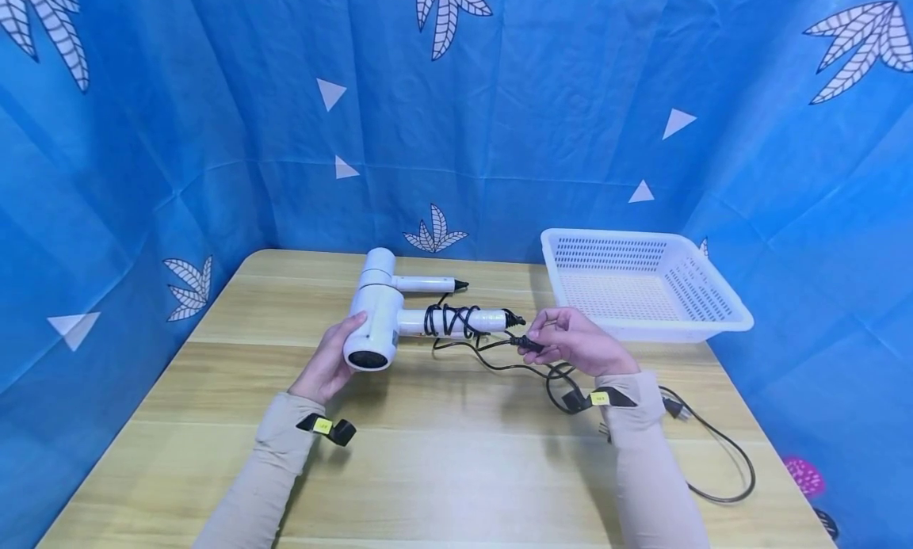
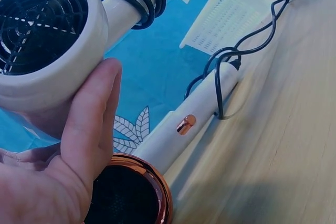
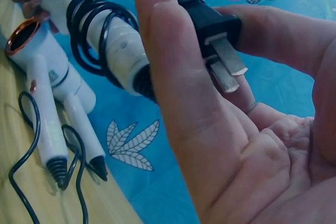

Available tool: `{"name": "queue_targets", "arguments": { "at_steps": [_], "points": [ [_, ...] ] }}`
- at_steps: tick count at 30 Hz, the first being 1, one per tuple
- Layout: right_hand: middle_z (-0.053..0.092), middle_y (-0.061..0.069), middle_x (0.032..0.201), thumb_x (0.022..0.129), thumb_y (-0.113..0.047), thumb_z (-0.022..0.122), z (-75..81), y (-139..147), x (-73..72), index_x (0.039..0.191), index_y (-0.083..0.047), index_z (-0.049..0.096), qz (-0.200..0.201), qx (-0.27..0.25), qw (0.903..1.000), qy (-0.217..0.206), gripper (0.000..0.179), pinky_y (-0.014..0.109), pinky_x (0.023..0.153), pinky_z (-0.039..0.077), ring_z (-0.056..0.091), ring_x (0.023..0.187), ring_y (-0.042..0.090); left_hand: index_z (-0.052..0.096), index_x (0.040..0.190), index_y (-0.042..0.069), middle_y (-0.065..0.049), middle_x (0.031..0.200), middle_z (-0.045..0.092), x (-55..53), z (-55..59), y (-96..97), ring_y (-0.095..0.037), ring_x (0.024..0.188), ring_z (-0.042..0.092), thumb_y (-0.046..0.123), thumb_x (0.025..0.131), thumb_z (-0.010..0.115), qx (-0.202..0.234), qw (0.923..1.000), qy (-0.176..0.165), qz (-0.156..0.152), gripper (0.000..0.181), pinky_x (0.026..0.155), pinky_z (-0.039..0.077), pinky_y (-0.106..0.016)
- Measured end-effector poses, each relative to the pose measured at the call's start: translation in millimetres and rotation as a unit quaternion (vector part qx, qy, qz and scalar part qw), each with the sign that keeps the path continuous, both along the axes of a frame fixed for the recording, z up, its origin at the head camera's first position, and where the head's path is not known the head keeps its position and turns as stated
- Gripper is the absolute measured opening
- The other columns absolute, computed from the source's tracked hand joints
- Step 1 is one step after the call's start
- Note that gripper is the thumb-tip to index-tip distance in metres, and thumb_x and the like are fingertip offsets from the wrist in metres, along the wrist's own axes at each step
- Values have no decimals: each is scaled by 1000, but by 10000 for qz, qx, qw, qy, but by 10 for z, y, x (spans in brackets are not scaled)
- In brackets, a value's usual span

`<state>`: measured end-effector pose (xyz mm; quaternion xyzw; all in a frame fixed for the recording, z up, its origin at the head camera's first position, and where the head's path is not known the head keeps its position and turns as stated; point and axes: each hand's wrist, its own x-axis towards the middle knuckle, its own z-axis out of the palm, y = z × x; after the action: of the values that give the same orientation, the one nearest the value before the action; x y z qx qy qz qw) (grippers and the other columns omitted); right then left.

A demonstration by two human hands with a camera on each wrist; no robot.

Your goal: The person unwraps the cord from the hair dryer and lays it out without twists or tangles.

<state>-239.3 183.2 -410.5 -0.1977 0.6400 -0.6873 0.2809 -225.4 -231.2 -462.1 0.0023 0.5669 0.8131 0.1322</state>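
Hair dryer (image 1: 378, 315) in curled left fingers (image 1: 345, 328)

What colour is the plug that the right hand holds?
The plug is black with silvery prongs; it shows best in the right wrist view.

Curtained booth, blue drapes (image 1: 585, 74) (leaf-printed), wood-grain table (image 1: 456, 486)

Yellow labels (image 1: 323, 426) on your wrist straps (image 1: 624, 397), behind left hand (image 1: 330, 364) and right hand (image 1: 579, 345): print too small to read.
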Motion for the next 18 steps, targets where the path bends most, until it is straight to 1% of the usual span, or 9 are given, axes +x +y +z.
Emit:
{"name": "queue_targets", "arguments": {
  "at_steps": [5,9,12,14,18],
  "points": [
    [80,7,95,100,-4,59,-49,-9,-25,97,-10,64,121,272,9996,23,8,26,72,63,75,78,13,53,122,10,7,95,73,0,8,-8,-5,87,70,42,107,49,37,10000,-15,-9,36,73,58,-18],
    [79,8,94,100,-3,58,-108,9,-57,95,-10,63,216,353,9991,-103,9,24,68,62,74,73,12,52,123,10,7,96,73,2,16,-6,-5,88,70,44,107,49,13,10000,-52,43,38,73,58,-18],
    [79,7,92,99,-4,61,-154,34,-84,95,-10,64,220,491,9984,-158,8,26,69,63,74,72,13,52,123,11,8,96,73,2,21,1,-5,87,70,45,106,50,6,9999,-65,91,38,72,57,-18],
    [79,10,93,98,-5,63,-178,50,-99,95,-10,64,215,615,9978,-140,6,28,69,63,74,72,13,54,121,12,8,96,73,3,25,5,-5,87,70,45,106,50,5,9999,-69,132,36,71,57,-18],
    [79,21,98,97,-8,66,-202,77,-118,96,-7,64,188,890,9958,-42,3,29,69,64,75,73,14,57,118,16,9,94,74,9,23,16,-5,85,70,45,106,50,30,9997,-105,238,32,71,56,-18]
  ]
}}
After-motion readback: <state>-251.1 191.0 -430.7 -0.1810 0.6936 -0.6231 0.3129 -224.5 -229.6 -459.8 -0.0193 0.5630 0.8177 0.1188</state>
